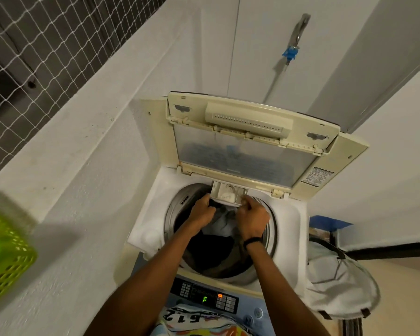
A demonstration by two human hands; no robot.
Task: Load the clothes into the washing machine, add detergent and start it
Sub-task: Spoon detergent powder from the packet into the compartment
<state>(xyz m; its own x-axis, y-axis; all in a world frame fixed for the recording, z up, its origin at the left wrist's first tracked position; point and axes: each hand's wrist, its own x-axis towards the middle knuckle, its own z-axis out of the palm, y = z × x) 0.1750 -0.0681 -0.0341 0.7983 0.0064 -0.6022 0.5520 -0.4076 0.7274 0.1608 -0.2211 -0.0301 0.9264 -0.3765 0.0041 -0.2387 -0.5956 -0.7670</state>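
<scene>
Basket [7,258], green plastic lattice, sits on the ledge at 9 o'clock of the view. Top-loading washing machine [289,214] stands at centre, with its lid [243,151] folded up at 12 o'clock. Control panel [204,297], at 6 o'clock of the tub, shows a green "F". Clothes [214,251], dark and pale grey, lie inside the drum.

Left hand [203,210] is at 11 o'clock of the tub, fingers curled against the left front corner of the detergent drawer [224,192]. The drawer is pulled out over the drum at 12 o'clock. Right hand [252,218], at 1 o'clock, has its fingers curled round the drawer's right front corner, and a black wristband [252,242] is on that wrist.

White mesh laundry bag [337,284] stands just beside the machine at 3 o'clock.
</scene>
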